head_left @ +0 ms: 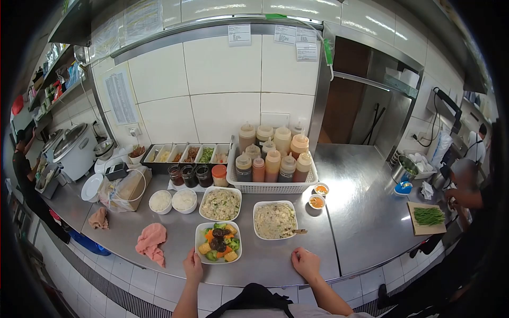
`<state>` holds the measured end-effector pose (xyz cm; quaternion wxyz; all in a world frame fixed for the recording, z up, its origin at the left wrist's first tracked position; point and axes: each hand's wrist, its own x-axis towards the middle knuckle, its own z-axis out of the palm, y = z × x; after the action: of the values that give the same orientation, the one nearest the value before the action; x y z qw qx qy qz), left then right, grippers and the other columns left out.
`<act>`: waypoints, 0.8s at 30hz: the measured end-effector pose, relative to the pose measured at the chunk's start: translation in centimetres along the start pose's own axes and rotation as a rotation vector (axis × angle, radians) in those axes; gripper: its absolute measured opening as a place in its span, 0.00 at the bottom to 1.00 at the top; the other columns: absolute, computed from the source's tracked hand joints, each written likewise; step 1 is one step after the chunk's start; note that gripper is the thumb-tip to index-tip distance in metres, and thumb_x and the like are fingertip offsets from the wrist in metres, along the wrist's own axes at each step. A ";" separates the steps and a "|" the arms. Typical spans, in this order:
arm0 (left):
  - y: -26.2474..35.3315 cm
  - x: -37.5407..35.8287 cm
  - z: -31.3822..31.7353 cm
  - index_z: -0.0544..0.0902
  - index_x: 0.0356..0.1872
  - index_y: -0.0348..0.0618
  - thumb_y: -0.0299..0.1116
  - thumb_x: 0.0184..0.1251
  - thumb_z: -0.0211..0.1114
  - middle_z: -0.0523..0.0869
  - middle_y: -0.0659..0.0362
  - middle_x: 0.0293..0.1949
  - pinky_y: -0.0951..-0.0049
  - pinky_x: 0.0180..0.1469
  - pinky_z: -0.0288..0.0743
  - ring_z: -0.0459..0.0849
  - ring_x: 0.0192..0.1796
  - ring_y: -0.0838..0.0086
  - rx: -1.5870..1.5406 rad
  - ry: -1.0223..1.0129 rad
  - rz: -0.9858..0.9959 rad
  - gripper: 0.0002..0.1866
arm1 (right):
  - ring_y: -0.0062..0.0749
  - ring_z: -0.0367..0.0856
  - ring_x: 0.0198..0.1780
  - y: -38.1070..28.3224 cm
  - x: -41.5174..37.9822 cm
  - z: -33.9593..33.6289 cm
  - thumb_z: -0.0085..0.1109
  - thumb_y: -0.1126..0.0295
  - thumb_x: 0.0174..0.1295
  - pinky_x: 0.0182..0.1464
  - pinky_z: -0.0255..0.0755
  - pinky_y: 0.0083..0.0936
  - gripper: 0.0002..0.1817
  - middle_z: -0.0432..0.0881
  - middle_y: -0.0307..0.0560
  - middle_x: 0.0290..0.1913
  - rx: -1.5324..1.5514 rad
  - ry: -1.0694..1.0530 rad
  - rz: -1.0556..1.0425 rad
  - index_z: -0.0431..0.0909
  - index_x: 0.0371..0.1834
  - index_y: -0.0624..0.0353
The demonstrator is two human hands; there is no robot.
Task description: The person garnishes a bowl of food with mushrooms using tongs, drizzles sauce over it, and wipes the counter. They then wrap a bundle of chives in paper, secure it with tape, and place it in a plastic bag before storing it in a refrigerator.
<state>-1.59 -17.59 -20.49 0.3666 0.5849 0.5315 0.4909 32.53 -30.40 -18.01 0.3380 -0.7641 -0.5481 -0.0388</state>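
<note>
Both hands rested flat on the bench [339,212] front edge, fingers loose, holding nothing. Left hand [193,266] sat just below the veg plate [218,243], near its rim but apart. Right hand [306,263] lay below the rice plate [275,220], which had a spoon [297,231] in it. Second rice plate [220,203] stood behind the veg. Pink cloth [150,240] lay left of the veg plate. Sauce bottles in basket [270,186] stood behind the plates.

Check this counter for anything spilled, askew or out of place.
Nothing looks spilled or damaged. The only loose items are a crumpled pink cloth lying by the counter's front edge, left of the vegetable plate, and a spoon left resting in the right rice dish. Both hands, left and right, rest empty at the edge.
</note>
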 end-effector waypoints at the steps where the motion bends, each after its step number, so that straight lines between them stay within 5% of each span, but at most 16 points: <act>1: 0.1 0.0 0.0 0.74 0.50 0.29 0.29 0.65 0.47 0.80 0.58 0.26 0.80 0.32 0.69 0.74 0.28 0.82 0.003 0.005 0.013 0.17 | 0.36 0.76 0.18 0.0 0.1 0.0 0.59 0.66 0.51 0.20 0.67 0.33 0.04 0.76 0.40 0.16 -0.006 0.013 -0.015 0.75 0.26 0.52; 5: 0.5 0.0 0.0 0.74 0.49 0.29 0.29 0.65 0.47 0.80 0.59 0.25 0.80 0.30 0.69 0.73 0.27 0.82 0.021 0.001 0.001 0.17 | 0.39 0.76 0.22 -0.5 0.1 -0.6 0.59 0.65 0.51 0.25 0.67 0.35 0.06 0.75 0.42 0.20 0.046 -0.024 0.145 0.75 0.27 0.53; 7: 0.9 -0.1 0.0 0.75 0.49 0.29 0.29 0.65 0.47 0.79 0.59 0.24 0.80 0.30 0.69 0.73 0.26 0.82 0.016 -0.003 -0.051 0.16 | 0.42 0.74 0.30 0.4 0.4 0.0 0.60 0.64 0.50 0.33 0.66 0.36 0.09 0.74 0.45 0.26 -0.008 0.247 -0.118 0.74 0.29 0.54; 10: -0.3 0.1 -0.1 0.74 0.50 0.30 0.29 0.65 0.47 0.80 0.58 0.24 0.80 0.30 0.69 0.74 0.26 0.82 0.022 -0.007 -0.017 0.17 | 0.43 0.71 0.38 -0.3 0.4 -0.2 0.61 0.63 0.49 0.40 0.64 0.36 0.10 0.74 0.46 0.33 -0.144 -0.053 -0.153 0.73 0.29 0.54; 16: -0.7 0.4 -0.2 0.74 0.50 0.30 0.28 0.65 0.45 0.82 0.56 0.29 0.81 0.30 0.71 0.78 0.26 0.82 0.064 -0.026 0.054 0.17 | 0.43 0.68 0.43 -0.8 0.9 -0.5 0.62 0.63 0.47 0.45 0.60 0.37 0.11 0.72 0.47 0.38 -0.107 0.029 -0.132 0.73 0.29 0.55; 20: 3.3 0.4 -1.0 0.74 0.49 0.30 0.31 0.67 0.43 0.83 0.54 0.32 0.79 0.29 0.74 0.81 0.26 0.77 0.006 -0.122 -0.190 0.17 | 0.44 0.68 0.44 -0.8 0.7 -0.2 0.62 0.63 0.47 0.46 0.60 0.37 0.11 0.72 0.48 0.39 -0.093 0.005 -0.144 0.73 0.29 0.55; 22: 4.1 0.5 -1.4 0.73 0.49 0.31 0.34 0.69 0.42 0.82 0.52 0.34 0.77 0.26 0.78 0.83 0.25 0.71 -0.389 -0.318 -0.531 0.18 | 0.44 0.68 0.44 -0.8 0.9 -0.4 0.62 0.63 0.47 0.46 0.60 0.38 0.11 0.72 0.48 0.39 -0.104 0.018 -0.146 0.73 0.29 0.54; 24: 4.3 0.1 -1.1 0.72 0.49 0.31 0.36 0.70 0.41 0.81 0.50 0.35 0.76 0.27 0.80 0.84 0.27 0.67 -0.376 -0.330 -0.433 0.19 | 0.45 0.68 0.45 -0.9 0.9 -0.4 0.62 0.63 0.48 0.47 0.60 0.38 0.10 0.72 0.49 0.39 -0.108 -0.019 -0.152 0.73 0.29 0.54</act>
<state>-1.55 -18.32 -16.10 0.6450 0.4522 0.4771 0.3899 32.24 -29.76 -16.86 0.2872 -0.7379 -0.6046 -0.0868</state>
